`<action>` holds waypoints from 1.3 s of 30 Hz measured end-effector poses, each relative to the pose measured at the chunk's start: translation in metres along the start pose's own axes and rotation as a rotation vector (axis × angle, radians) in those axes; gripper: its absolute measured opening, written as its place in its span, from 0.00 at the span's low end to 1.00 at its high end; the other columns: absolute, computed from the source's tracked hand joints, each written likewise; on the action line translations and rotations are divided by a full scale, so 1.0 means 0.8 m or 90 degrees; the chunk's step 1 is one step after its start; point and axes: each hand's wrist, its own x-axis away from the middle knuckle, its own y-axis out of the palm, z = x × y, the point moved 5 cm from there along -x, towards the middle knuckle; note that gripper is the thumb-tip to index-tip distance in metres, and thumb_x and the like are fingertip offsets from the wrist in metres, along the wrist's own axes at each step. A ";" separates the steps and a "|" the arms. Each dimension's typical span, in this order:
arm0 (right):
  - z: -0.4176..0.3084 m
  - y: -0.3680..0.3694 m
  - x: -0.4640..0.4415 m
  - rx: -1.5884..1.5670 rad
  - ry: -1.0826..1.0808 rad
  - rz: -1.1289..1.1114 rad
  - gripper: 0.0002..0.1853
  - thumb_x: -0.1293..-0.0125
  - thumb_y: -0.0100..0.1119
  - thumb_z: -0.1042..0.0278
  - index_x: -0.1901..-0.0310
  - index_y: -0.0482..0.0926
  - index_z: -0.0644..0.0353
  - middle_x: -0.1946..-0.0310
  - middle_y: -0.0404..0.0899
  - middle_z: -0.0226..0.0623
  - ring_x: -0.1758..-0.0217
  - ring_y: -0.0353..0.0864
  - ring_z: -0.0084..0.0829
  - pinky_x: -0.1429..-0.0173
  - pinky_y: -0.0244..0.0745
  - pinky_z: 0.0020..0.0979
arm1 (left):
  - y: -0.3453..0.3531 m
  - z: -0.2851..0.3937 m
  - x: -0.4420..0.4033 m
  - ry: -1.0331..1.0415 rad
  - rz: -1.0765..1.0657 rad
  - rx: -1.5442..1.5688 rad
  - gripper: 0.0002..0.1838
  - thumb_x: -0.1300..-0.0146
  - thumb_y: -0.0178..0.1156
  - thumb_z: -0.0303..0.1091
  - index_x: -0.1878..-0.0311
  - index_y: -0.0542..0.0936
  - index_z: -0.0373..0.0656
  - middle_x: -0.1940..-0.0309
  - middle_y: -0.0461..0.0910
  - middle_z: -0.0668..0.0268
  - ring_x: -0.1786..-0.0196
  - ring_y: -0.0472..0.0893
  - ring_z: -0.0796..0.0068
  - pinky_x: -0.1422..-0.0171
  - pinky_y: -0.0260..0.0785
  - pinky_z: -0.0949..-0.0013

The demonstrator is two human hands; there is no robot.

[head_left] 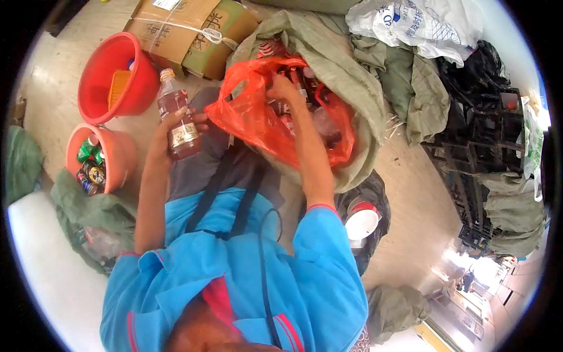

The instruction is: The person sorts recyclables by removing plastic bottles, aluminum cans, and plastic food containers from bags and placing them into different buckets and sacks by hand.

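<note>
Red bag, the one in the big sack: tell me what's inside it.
The red bag holds several bottles, some dark, with the right hand reaching in among them. The hand and forearm hide part of the contents, and whatever lies beneath the top layer can't be seen.

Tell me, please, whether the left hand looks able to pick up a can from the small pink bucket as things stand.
Probably not: the left hand is wrapped around a bottle. Otherwise the way looks free: the pink bucket stands on that side, cans showing in its open top.
</note>
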 end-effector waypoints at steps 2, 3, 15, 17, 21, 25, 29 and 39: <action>0.014 0.030 -0.004 -0.082 -0.048 -0.114 0.38 0.54 0.69 0.52 0.43 0.67 0.62 0.47 0.72 0.49 0.48 0.76 0.52 0.45 0.72 0.47 | 0.000 0.000 -0.003 0.003 -0.011 0.000 0.29 0.44 0.62 0.46 0.47 0.70 0.32 0.59 0.80 0.49 0.60 0.83 0.60 0.55 0.77 0.63; 0.011 0.034 0.006 -0.142 -0.078 -0.030 0.39 0.54 0.70 0.51 0.43 0.67 0.62 0.47 0.72 0.50 0.48 0.76 0.51 0.45 0.72 0.47 | 0.002 -0.004 -0.005 -0.001 -0.025 0.007 0.28 0.44 0.62 0.45 0.47 0.70 0.32 0.58 0.80 0.49 0.60 0.83 0.60 0.56 0.77 0.63; -0.043 -0.060 0.161 -0.197 0.231 0.300 0.40 0.57 0.70 0.44 0.48 0.73 0.69 0.57 0.79 0.56 0.52 0.80 0.49 0.49 0.74 0.41 | 0.069 -0.034 -0.012 -0.061 -0.105 -0.037 0.24 0.42 0.62 0.41 0.48 0.73 0.33 0.62 0.82 0.55 0.65 0.83 0.67 0.61 0.79 0.65; -0.030 -0.082 0.213 -0.215 0.291 0.365 0.39 0.54 0.70 0.46 0.49 0.73 0.72 0.60 0.81 0.53 0.56 0.82 0.43 0.52 0.75 0.38 | 0.071 -0.052 -0.016 -0.133 -0.126 0.004 0.22 0.40 0.58 0.42 0.48 0.72 0.37 0.61 0.82 0.56 0.64 0.83 0.65 0.60 0.79 0.62; -0.006 -0.081 0.285 -0.627 0.282 0.484 0.29 0.44 0.64 0.52 0.52 0.75 0.72 0.63 0.81 0.42 0.60 0.82 0.34 0.57 0.76 0.34 | 0.106 -0.066 -0.021 -0.141 -0.157 0.059 0.22 0.41 0.61 0.40 0.49 0.74 0.35 0.62 0.82 0.58 0.64 0.83 0.68 0.58 0.79 0.65; -0.068 -0.062 0.307 -0.870 0.222 0.490 0.23 0.39 0.60 0.57 0.52 0.75 0.71 0.61 0.79 0.39 0.60 0.81 0.30 0.61 0.77 0.30 | 0.127 -0.087 -0.043 -0.121 -0.259 0.139 0.22 0.40 0.60 0.42 0.46 0.74 0.40 0.57 0.80 0.63 0.60 0.81 0.72 0.56 0.77 0.66; -0.156 -0.048 0.302 -0.929 0.265 0.438 0.24 0.38 0.59 0.58 0.49 0.72 0.73 0.59 0.77 0.42 0.59 0.80 0.31 0.67 0.78 0.30 | 0.131 -0.075 -0.036 -0.091 -0.295 0.259 0.30 0.41 0.59 0.41 0.39 0.66 0.38 0.48 0.76 0.57 0.49 0.79 0.63 0.43 0.74 0.57; -0.264 -0.061 0.235 -0.527 0.038 0.147 0.26 0.40 0.61 0.68 0.41 0.69 0.66 0.54 0.76 0.39 0.55 0.76 0.29 0.58 0.75 0.26 | 0.054 -0.003 -0.007 0.130 -0.463 0.414 0.35 0.44 0.63 0.45 0.37 0.64 0.38 0.45 0.74 0.57 0.45 0.76 0.62 0.38 0.69 0.58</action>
